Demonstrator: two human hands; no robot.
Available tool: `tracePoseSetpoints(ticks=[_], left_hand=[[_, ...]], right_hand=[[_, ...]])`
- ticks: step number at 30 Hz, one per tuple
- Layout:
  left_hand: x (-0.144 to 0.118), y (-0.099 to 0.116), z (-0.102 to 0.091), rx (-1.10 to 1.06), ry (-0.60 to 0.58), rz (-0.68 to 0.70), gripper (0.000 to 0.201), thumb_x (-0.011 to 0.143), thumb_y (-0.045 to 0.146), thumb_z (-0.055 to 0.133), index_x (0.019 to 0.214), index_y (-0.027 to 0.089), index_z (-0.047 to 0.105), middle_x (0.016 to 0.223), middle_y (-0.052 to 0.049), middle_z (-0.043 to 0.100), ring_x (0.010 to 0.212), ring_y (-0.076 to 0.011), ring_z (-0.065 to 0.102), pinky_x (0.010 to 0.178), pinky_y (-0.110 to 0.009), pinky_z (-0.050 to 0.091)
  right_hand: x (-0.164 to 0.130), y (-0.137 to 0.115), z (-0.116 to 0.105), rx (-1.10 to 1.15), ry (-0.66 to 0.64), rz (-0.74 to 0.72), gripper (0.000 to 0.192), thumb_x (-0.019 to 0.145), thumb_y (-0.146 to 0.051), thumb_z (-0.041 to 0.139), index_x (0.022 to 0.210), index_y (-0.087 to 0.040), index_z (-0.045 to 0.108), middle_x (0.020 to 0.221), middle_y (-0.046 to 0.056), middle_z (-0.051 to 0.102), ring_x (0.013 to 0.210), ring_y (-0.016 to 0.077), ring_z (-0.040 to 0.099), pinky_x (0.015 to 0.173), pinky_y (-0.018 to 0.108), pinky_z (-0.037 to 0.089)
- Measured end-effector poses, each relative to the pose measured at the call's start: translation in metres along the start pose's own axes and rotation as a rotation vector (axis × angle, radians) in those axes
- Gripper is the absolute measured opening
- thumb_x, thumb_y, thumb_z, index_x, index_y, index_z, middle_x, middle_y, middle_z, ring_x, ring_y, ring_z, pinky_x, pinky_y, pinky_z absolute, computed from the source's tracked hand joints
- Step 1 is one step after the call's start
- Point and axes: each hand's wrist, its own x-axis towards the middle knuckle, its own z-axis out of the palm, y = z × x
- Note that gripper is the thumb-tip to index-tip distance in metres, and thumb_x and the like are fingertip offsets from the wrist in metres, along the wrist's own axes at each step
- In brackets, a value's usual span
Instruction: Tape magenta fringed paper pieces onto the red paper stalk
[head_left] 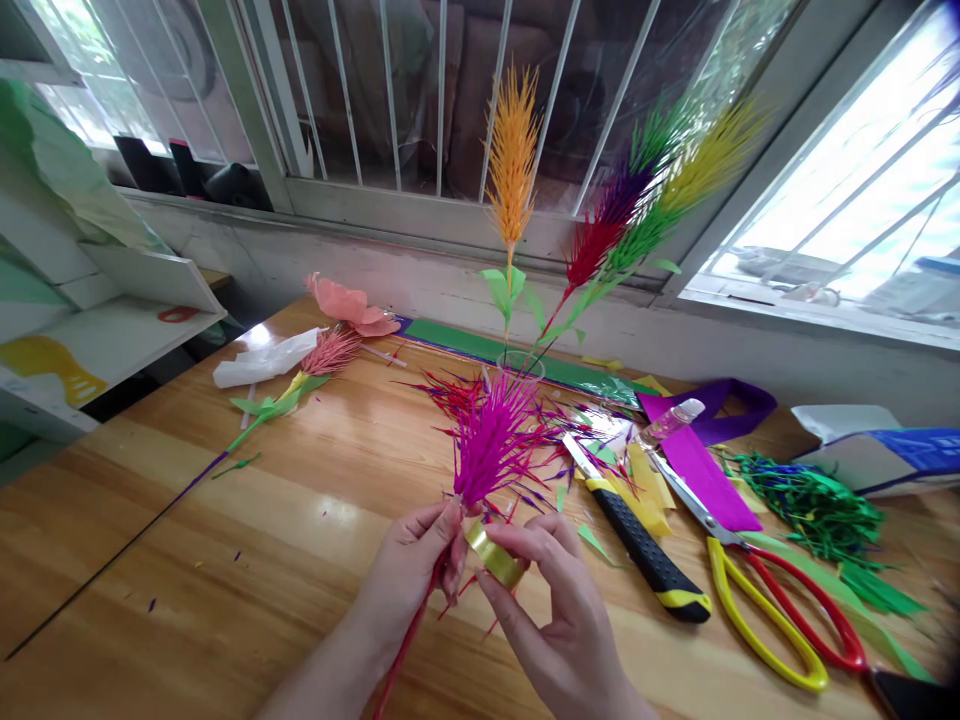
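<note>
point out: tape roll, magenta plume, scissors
tape roll [495,556], head view, on its outer band.
magenta plume [491,440], head view, middle of the fringe.
scissors [776,615], head view, on the yellow handle loop.

A home craft corner: wooden table [225,560], paper scraps [814,505], barred window [420,90].

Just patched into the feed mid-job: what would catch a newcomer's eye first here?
The magenta fringed paper plume at centre, its stem pinched by the left hand while the right hand holds a gold tape roll against it. Behind stand tall orange, red, purple and green paper plumes by the window; yellow-and-red-handled scissors lie to the right.
</note>
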Motion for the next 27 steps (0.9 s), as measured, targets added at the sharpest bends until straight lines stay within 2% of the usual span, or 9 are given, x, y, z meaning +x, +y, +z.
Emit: tracePoseSetpoints(ticks=[2, 4, 8, 11, 15, 21, 27], left_hand=[[-0.002, 0.000, 0.001, 0.002, 0.010, -0.047, 0.034, 0.072, 0.044, 0.057, 0.056, 0.015, 0.050, 0.039, 0.008, 0.039, 0.031, -0.0030, 0.031, 0.032, -0.015, 0.030], [-0.004, 0.002, 0.002, -0.024, 0.031, -0.075, 0.032, 0.072, 0.043, 0.057, 0.058, 0.016, 0.049, 0.041, 0.009, 0.036, 0.030, -0.0013, 0.025, 0.028, -0.013, 0.022], [-0.008, 0.009, 0.006, -0.103, 0.047, -0.078, 0.029, 0.072, 0.044, 0.057, 0.066, 0.016, 0.049, 0.047, 0.009, 0.041, 0.029, 0.0014, 0.017, 0.026, -0.011, 0.011], [-0.008, 0.010, 0.007, -0.097, 0.093, -0.029, 0.029, 0.074, 0.045, 0.054, 0.068, 0.018, 0.048, 0.048, 0.009, 0.045, 0.027, 0.0012, 0.017, 0.025, -0.011, 0.012], [-0.005, 0.005, 0.005, -0.048, 0.163, 0.036, 0.029, 0.074, 0.045, 0.054, 0.066, 0.019, 0.045, 0.041, 0.010, 0.043, 0.024, -0.0010, 0.021, 0.023, -0.013, 0.016], [-0.005, 0.002, 0.005, -0.009, 0.156, 0.090, 0.028, 0.076, 0.042, 0.053, 0.066, 0.017, 0.048, 0.040, 0.010, 0.042, 0.028, -0.0012, 0.028, 0.029, -0.012, 0.022], [-0.006, 0.003, 0.007, -0.027, 0.155, 0.088, 0.028, 0.073, 0.044, 0.057, 0.067, 0.019, 0.045, 0.037, 0.011, 0.040, 0.025, -0.0014, 0.023, 0.026, -0.013, 0.016]], right_hand=[[0.000, -0.001, 0.001, -0.014, 0.001, -0.010, 0.034, 0.075, -0.010, 0.056, 0.106, -0.022, 0.049, 0.075, 0.002, 0.055, 0.072, 0.0162, 0.047, 0.065, 0.031, 0.042], [0.001, -0.003, 0.002, -0.034, 0.001, -0.021, 0.035, 0.075, -0.009, 0.056, 0.107, -0.021, 0.049, 0.074, 0.002, 0.055, 0.071, 0.0160, 0.047, 0.065, 0.031, 0.042], [0.001, -0.004, 0.004, -0.045, 0.000, -0.009, 0.033, 0.076, -0.010, 0.055, 0.107, -0.021, 0.049, 0.077, 0.002, 0.055, 0.074, 0.0159, 0.047, 0.067, 0.031, 0.043], [0.000, -0.002, 0.004, -0.031, -0.005, 0.023, 0.032, 0.077, -0.011, 0.055, 0.106, -0.022, 0.049, 0.079, 0.002, 0.055, 0.077, 0.0163, 0.047, 0.069, 0.031, 0.043], [0.001, 0.000, 0.006, -0.027, -0.008, 0.047, 0.032, 0.077, -0.012, 0.055, 0.106, -0.022, 0.049, 0.081, 0.003, 0.056, 0.079, 0.0167, 0.048, 0.069, 0.031, 0.043], [0.005, -0.003, 0.006, -0.032, -0.005, 0.034, 0.030, 0.077, -0.012, 0.054, 0.105, -0.023, 0.050, 0.079, 0.002, 0.058, 0.076, 0.0166, 0.050, 0.068, 0.030, 0.044], [0.006, -0.004, 0.006, -0.035, -0.001, 0.015, 0.031, 0.077, -0.011, 0.053, 0.106, -0.023, 0.050, 0.078, 0.002, 0.059, 0.076, 0.0172, 0.051, 0.067, 0.031, 0.043]])
